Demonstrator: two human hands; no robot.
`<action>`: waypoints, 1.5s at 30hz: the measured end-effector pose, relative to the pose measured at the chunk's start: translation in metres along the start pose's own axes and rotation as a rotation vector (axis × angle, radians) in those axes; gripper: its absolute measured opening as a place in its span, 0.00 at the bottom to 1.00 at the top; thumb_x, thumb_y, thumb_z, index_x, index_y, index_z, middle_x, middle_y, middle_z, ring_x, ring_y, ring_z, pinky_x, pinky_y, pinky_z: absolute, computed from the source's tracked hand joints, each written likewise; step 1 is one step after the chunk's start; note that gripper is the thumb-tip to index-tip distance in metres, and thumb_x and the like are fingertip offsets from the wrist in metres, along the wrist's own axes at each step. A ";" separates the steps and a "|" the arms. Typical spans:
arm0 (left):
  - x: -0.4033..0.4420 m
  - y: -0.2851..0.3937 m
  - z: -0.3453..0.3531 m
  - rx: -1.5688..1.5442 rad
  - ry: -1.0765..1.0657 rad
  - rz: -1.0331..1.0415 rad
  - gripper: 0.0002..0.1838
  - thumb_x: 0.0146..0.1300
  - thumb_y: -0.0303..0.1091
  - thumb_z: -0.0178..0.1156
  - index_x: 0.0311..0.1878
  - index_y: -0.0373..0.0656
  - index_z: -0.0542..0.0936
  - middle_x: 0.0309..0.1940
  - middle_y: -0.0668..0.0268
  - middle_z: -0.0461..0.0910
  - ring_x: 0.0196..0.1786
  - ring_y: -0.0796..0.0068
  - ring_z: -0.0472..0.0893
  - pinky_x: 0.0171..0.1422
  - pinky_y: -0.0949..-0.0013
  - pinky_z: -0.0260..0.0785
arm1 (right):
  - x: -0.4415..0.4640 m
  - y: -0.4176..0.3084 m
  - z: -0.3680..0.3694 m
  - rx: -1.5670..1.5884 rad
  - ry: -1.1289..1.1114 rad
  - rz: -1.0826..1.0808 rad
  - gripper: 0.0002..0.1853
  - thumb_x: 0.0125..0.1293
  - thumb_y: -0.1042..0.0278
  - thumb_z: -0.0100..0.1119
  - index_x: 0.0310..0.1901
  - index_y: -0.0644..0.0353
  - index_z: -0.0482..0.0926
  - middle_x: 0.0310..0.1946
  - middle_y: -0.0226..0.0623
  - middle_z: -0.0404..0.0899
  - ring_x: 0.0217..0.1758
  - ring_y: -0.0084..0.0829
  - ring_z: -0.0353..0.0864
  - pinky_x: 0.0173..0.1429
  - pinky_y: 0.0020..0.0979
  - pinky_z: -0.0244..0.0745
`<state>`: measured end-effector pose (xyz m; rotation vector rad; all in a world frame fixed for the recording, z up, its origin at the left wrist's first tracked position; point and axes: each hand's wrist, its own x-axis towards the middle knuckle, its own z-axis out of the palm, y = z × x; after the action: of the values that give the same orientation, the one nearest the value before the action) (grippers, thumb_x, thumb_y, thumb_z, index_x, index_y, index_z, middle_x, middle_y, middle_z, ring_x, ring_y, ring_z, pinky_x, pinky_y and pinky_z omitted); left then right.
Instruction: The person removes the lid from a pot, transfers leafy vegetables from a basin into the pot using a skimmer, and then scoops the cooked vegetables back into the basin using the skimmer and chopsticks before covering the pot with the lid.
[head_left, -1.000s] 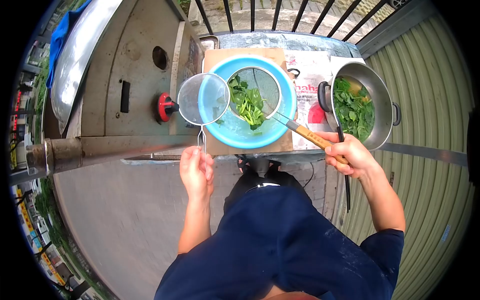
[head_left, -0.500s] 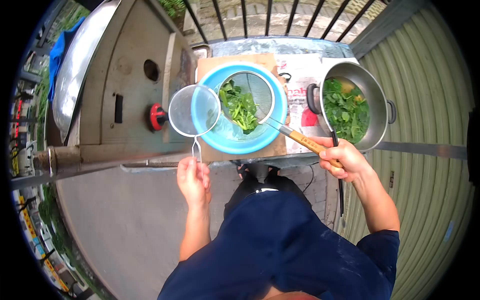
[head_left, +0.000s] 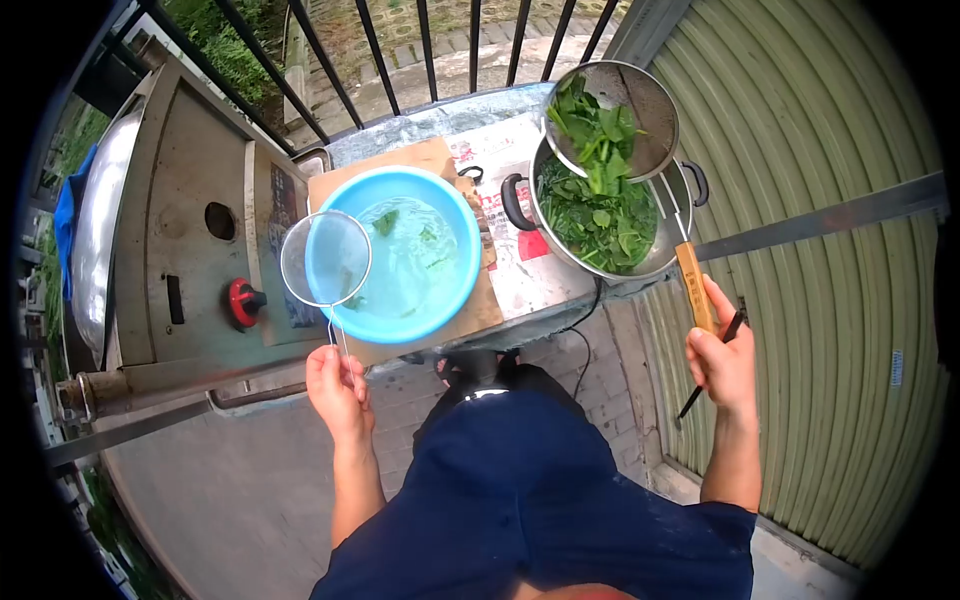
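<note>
My left hand (head_left: pixel 340 395) is closed round the thin wire handle of a small fine-mesh strainer (head_left: pixel 326 255), whose mesh overlaps the left rim of a light-blue basin (head_left: pixel 462 215). My right hand (head_left: pixel 722 355) grips the wooden handle of a larger strainer (head_left: pixel 652 112), along with dark slender sticks (head_left: pixel 690 402) that look like chopsticks. That strainer is tilted over a steel pot (head_left: pixel 676 232), and leafy greens (head_left: pixel 602 135) hang over its lower edge. More greens (head_left: pixel 600 228) lie inside the pot. Water and a few loose leaves (head_left: pixel 385 222) are in the basin.
Cardboard (head_left: pixel 480 312) and printed paper (head_left: pixel 515 265) cover the table under basin and pot. To the left stands a metal stove cabinet (head_left: pixel 200 270) with a red-and-black knob (head_left: pixel 243 302). Black railings (head_left: pixel 425 50) run behind; a green corrugated shutter (head_left: pixel 830 330) borders the right.
My right hand has carried the larger strainer with greens from above the basin rightward to the pot and tilted it. The view has shifted; my left hand still holds the small strainer by the basin.
</note>
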<state>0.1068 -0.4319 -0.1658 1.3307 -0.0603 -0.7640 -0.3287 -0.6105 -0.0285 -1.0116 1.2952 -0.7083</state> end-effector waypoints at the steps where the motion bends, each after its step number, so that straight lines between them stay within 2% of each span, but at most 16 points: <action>1: 0.000 0.000 0.004 0.005 -0.006 -0.006 0.08 0.85 0.38 0.53 0.50 0.45 0.74 0.26 0.64 0.81 0.13 0.84 0.64 0.13 0.77 0.48 | 0.006 0.025 0.001 -0.140 0.118 -0.138 0.39 0.71 0.78 0.56 0.84 0.60 0.62 0.25 0.34 0.79 0.15 0.17 0.67 0.18 0.23 0.62; 2: 0.000 -0.002 0.007 0.009 -0.014 -0.015 0.08 0.85 0.38 0.53 0.49 0.45 0.74 0.26 0.64 0.81 0.13 0.84 0.64 0.14 0.77 0.49 | 0.007 0.039 -0.002 -0.283 0.239 -0.275 0.39 0.72 0.78 0.56 0.84 0.59 0.62 0.26 0.34 0.80 0.17 0.16 0.68 0.20 0.21 0.63; 3: -0.001 -0.005 0.011 0.009 -0.026 -0.020 0.08 0.85 0.38 0.53 0.49 0.45 0.74 0.26 0.64 0.81 0.13 0.84 0.64 0.14 0.77 0.49 | 0.003 0.042 -0.014 -0.298 0.226 -0.229 0.39 0.71 0.77 0.56 0.84 0.54 0.63 0.31 0.40 0.83 0.21 0.29 0.78 0.25 0.33 0.75; 5: 0.003 -0.006 0.012 0.044 -0.045 -0.011 0.08 0.85 0.38 0.53 0.49 0.45 0.74 0.26 0.65 0.81 0.13 0.84 0.64 0.14 0.77 0.49 | 0.057 0.119 -0.027 -1.075 0.400 -0.719 0.42 0.66 0.80 0.57 0.84 0.47 0.64 0.43 0.50 0.84 0.37 0.57 0.84 0.43 0.53 0.82; 6: 0.003 -0.007 0.012 0.041 -0.051 -0.014 0.08 0.85 0.38 0.53 0.49 0.45 0.74 0.26 0.65 0.81 0.13 0.84 0.64 0.14 0.77 0.49 | 0.053 0.117 -0.021 -1.084 0.395 -0.623 0.43 0.65 0.80 0.58 0.84 0.46 0.64 0.47 0.53 0.84 0.44 0.63 0.84 0.49 0.57 0.81; 10: 0.004 -0.004 0.010 0.063 -0.035 -0.005 0.08 0.85 0.38 0.53 0.50 0.46 0.74 0.26 0.65 0.80 0.13 0.84 0.64 0.14 0.77 0.49 | 0.055 0.126 -0.022 -1.107 0.461 -0.495 0.44 0.65 0.80 0.59 0.84 0.44 0.64 0.48 0.53 0.85 0.45 0.60 0.86 0.48 0.55 0.82; 14: 0.007 -0.004 0.010 0.054 -0.029 0.039 0.09 0.85 0.40 0.52 0.50 0.46 0.76 0.27 0.65 0.81 0.13 0.84 0.64 0.13 0.77 0.49 | 0.064 0.115 -0.030 -1.058 0.532 -0.711 0.41 0.67 0.81 0.60 0.83 0.47 0.66 0.42 0.48 0.85 0.38 0.54 0.86 0.45 0.53 0.82; 19: 0.001 0.011 0.009 0.067 0.025 0.077 0.08 0.84 0.37 0.54 0.50 0.44 0.76 0.27 0.64 0.82 0.15 0.86 0.65 0.17 0.78 0.53 | 0.047 0.080 0.013 -0.116 0.300 -0.436 0.35 0.74 0.83 0.57 0.82 0.59 0.67 0.32 0.22 0.75 0.23 0.09 0.64 0.27 0.17 0.59; 22: 0.001 0.019 0.011 0.068 0.037 0.106 0.08 0.84 0.37 0.54 0.50 0.44 0.77 0.28 0.64 0.82 0.15 0.86 0.65 0.18 0.78 0.54 | 0.041 0.060 0.062 -0.078 0.135 -0.397 0.34 0.74 0.83 0.58 0.81 0.59 0.68 0.31 0.21 0.74 0.22 0.11 0.64 0.25 0.19 0.59; 25: 0.001 0.023 0.010 0.055 0.048 0.164 0.08 0.84 0.36 0.54 0.49 0.43 0.77 0.29 0.63 0.83 0.16 0.87 0.65 0.19 0.79 0.55 | 0.057 0.070 0.110 -0.290 0.002 -0.462 0.33 0.73 0.81 0.61 0.80 0.59 0.71 0.48 0.33 0.88 0.37 0.14 0.73 0.43 0.21 0.73; 26: 0.001 0.022 0.009 0.055 0.057 0.163 0.08 0.84 0.36 0.54 0.49 0.43 0.77 0.29 0.63 0.83 0.16 0.87 0.65 0.19 0.79 0.55 | 0.067 0.076 0.122 -0.459 -0.042 -0.457 0.32 0.72 0.78 0.62 0.78 0.58 0.73 0.56 0.40 0.89 0.43 0.22 0.84 0.49 0.29 0.80; 28: 0.003 0.020 0.004 0.057 0.070 0.169 0.08 0.85 0.37 0.53 0.49 0.44 0.77 0.29 0.63 0.82 0.15 0.85 0.65 0.17 0.78 0.53 | 0.092 0.091 0.154 -0.673 -0.102 -0.732 0.32 0.71 0.76 0.60 0.78 0.56 0.72 0.62 0.55 0.86 0.56 0.56 0.89 0.61 0.48 0.83; 30: 0.003 0.018 0.000 0.045 0.070 0.160 0.08 0.85 0.36 0.53 0.49 0.44 0.77 0.29 0.63 0.82 0.15 0.86 0.65 0.17 0.78 0.53 | 0.113 0.106 0.177 -0.797 -0.167 -0.708 0.33 0.71 0.77 0.58 0.78 0.53 0.71 0.57 0.59 0.86 0.54 0.61 0.88 0.59 0.53 0.83; 36: 0.000 0.015 -0.014 0.022 0.069 0.135 0.08 0.84 0.35 0.54 0.50 0.41 0.77 0.30 0.63 0.83 0.20 0.86 0.70 0.20 0.79 0.57 | 0.116 0.093 0.201 -1.123 -0.266 -0.433 0.35 0.70 0.75 0.58 0.79 0.50 0.68 0.51 0.61 0.87 0.54 0.64 0.86 0.62 0.50 0.81; 42: 0.003 0.013 -0.015 0.003 0.045 0.112 0.07 0.84 0.34 0.53 0.50 0.41 0.76 0.30 0.63 0.82 0.20 0.86 0.69 0.21 0.79 0.58 | 0.092 0.071 0.192 -0.920 -0.414 -0.137 0.33 0.67 0.73 0.58 0.76 0.62 0.71 0.49 0.64 0.88 0.49 0.66 0.88 0.56 0.54 0.81; 45: 0.007 0.007 -0.014 -0.017 0.033 0.120 0.07 0.84 0.33 0.53 0.50 0.41 0.77 0.29 0.62 0.82 0.17 0.86 0.66 0.19 0.78 0.55 | 0.083 0.066 0.201 -0.865 -0.494 -0.030 0.32 0.69 0.72 0.59 0.75 0.63 0.72 0.36 0.53 0.88 0.35 0.49 0.90 0.45 0.46 0.83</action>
<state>0.1223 -0.4236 -0.1660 1.3108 -0.1057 -0.6397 -0.1254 -0.6154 -0.1296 -1.7638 1.1379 0.1417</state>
